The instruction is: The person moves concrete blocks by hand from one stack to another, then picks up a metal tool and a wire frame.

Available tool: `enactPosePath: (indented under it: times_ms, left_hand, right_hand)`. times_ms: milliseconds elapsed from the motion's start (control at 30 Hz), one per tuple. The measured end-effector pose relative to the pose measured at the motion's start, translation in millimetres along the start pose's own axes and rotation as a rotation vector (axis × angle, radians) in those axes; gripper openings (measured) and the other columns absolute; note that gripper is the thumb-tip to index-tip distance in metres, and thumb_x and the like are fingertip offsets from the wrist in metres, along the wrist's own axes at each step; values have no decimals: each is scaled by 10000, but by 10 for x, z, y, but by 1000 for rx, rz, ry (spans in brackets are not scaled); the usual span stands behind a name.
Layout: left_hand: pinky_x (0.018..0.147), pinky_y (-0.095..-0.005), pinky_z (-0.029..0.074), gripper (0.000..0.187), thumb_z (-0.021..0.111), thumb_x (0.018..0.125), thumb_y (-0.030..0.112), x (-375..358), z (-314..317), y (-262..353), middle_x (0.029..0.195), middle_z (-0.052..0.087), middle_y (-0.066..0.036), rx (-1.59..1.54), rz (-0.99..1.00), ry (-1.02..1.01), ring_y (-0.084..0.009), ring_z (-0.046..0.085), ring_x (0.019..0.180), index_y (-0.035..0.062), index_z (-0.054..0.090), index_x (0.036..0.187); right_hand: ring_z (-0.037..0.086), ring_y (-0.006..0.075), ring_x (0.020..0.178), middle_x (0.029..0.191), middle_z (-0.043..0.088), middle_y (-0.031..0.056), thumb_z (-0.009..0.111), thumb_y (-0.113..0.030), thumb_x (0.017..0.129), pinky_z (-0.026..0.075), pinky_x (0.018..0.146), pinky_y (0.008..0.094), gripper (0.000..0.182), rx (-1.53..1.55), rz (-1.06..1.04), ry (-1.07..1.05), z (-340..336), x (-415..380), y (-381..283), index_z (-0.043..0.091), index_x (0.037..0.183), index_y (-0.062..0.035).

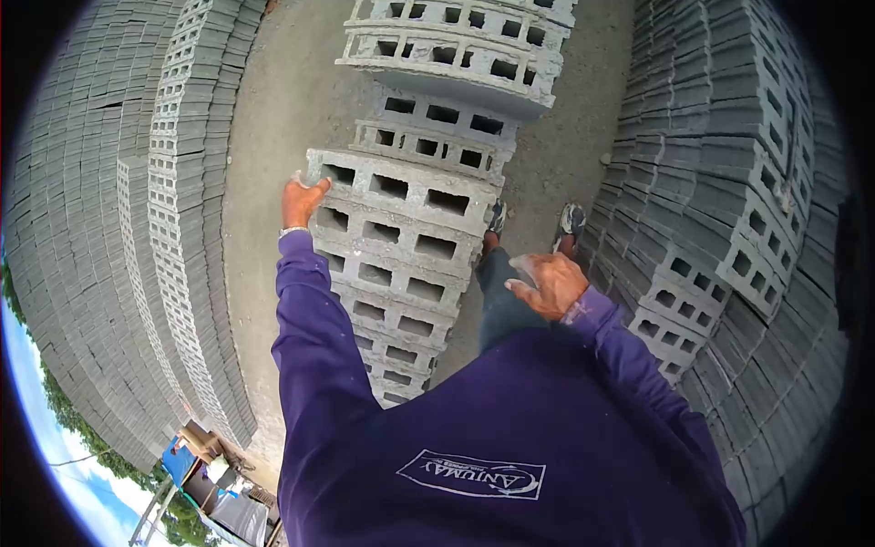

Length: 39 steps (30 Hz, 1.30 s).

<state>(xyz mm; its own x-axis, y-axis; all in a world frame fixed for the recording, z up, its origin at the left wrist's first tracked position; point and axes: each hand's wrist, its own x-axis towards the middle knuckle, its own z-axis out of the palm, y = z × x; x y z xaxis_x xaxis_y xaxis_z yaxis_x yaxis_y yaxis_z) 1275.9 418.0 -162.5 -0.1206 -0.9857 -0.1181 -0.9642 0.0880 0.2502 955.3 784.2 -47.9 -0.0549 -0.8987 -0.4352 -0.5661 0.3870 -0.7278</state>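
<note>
A long stack of grey hollow concrete blocks runs away from me down the middle. My left hand (pixel 305 199) is at the left end of one concrete block (pixel 410 187), its thumb and fingers apart at the block's corner. The thumb tip overlaps the block's holed face. My right hand (pixel 551 284) hangs in the air right of the stack, in front of my leg, with nothing in it. Its fingers are bent and the thumb stands apart from them. Whitish dust marks both hands. More blocks (pixel 419 242) lie in a row on the near side.
Farther along, another group of blocks (pixel 456 55) sits higher. Tall block walls rise at the left (pixel 205 164) and right (pixel 697 155). Bare ground (pixel 273 118) runs beside the stack; my feet (pixel 572 219) stand to its right. A shelter with tarps (pixel 241 515) is at lower left.
</note>
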Motion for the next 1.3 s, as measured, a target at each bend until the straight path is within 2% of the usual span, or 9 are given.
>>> enactPosePath:
  times_ms: [100,300,400,467,667,767,1000,1200,1300]
  left_hand:
    - [770,-395,505,511,775,663,313,392,50,123,930,699,-212,-16,-157,-478,-304,672,859,-87,681,967]
    - [676,-402,508,429,765,604,283,566,357,-183,773,695,-205,-116,-55,-396,-296,666,704,-85,689,811]
    - [672,-423,509,466,756,593,305,244,-88,350,802,690,-254,25,10,-372,-352,671,709,-98,681,813]
    - [698,-447,510,477,746,600,329,-100,-399,797,815,669,-296,96,47,-360,-417,666,746,-107,671,777]
    - [743,-491,511,438,727,647,325,-963,-753,1674,820,660,-302,339,124,-55,-458,654,816,-95,668,761]
    - [668,-498,513,485,730,632,339,-1243,-725,1884,778,646,-320,379,156,-26,-463,655,750,-121,661,770]
    - [689,-512,503,431,738,639,306,-2256,-932,2686,781,660,-300,384,253,42,-453,655,748,-96,666,778]
    - [746,-420,518,399,741,679,287,-3341,-563,3346,843,714,-195,-110,314,-228,-340,692,763,-46,709,896]
    - [719,-413,515,414,748,686,296,-3893,-41,3767,807,710,-194,-301,327,-369,-327,690,742,-68,698,875]
  right_hand:
    - [659,372,824,918,674,226,616,-325,856,499,832,430,396,-92,-30,0,337,323,-125,646,1012,38]
    - [655,370,798,873,663,253,585,-388,883,509,765,450,481,82,71,182,738,747,-120,638,925,88]
    - [646,368,885,860,664,244,565,-430,890,487,811,443,532,50,168,76,709,957,-237,645,935,94]
    - [624,355,938,865,673,228,540,-494,894,431,888,422,602,40,107,321,887,1074,-205,650,966,94]
    - [586,328,983,929,675,254,599,-666,771,355,940,389,752,347,693,151,625,1160,28,687,883,72]
    - [621,360,861,835,686,236,699,-490,693,412,945,401,577,450,731,541,990,1095,297,698,840,68]
    - [639,371,863,804,674,257,737,-433,681,428,913,402,526,555,703,530,260,-175,646,674,727,87]
    - [590,352,901,828,653,221,746,-434,655,408,928,400,593,221,738,767,-456,-1794,1218,681,902,101]
    - [587,332,807,731,628,211,737,-377,619,421,890,394,503,54,768,936,-774,-2471,1663,681,799,90]
